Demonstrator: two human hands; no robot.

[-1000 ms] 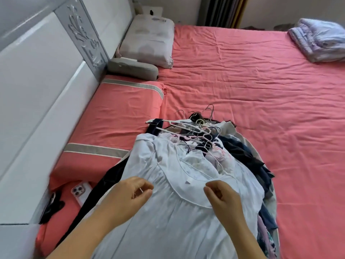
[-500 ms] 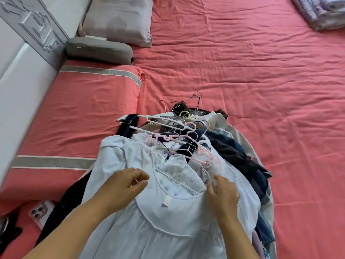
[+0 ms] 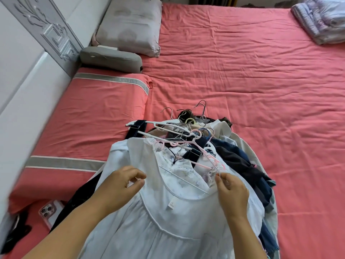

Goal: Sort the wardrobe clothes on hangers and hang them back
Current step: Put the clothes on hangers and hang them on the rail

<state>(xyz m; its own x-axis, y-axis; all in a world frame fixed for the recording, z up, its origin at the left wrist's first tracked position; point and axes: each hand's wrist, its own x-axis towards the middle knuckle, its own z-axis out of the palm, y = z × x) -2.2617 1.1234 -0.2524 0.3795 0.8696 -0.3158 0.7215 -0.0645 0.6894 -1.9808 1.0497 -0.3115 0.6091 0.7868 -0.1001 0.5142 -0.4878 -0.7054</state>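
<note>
Head view. Sorting step in hand: top garment of the heap being singled out, nothing yet lifted clear or hung back. White blouse (image 3: pixel 168 212) lying uppermost on the pile of hangered clothes (image 3: pixel 242 165) on the pink bedsheet (image 3: pixel 242 81), neckline open toward the tangle of hangers (image 3: pixel 186 131) just beyond both grips.

Left hand (image 3: pixel 119 186): fingers curled, thumb and fingertips pinching the blouse's left shoulder fabric. Right hand (image 3: pixel 231 189): fingers curled, pinching at the right shoulder edge, right beside the end of a pink hanger (image 3: pixel 207 157); whether cloth alone or a thin wire as well, cannot tell.

Next move, by judgement: drawing the blouse with its own hanger free of the neighbouring hooks, probably without dragging the pink one along. Phone (image 3: pixel 49 212) lying left of the left wrist, half under dark fabric.
</note>
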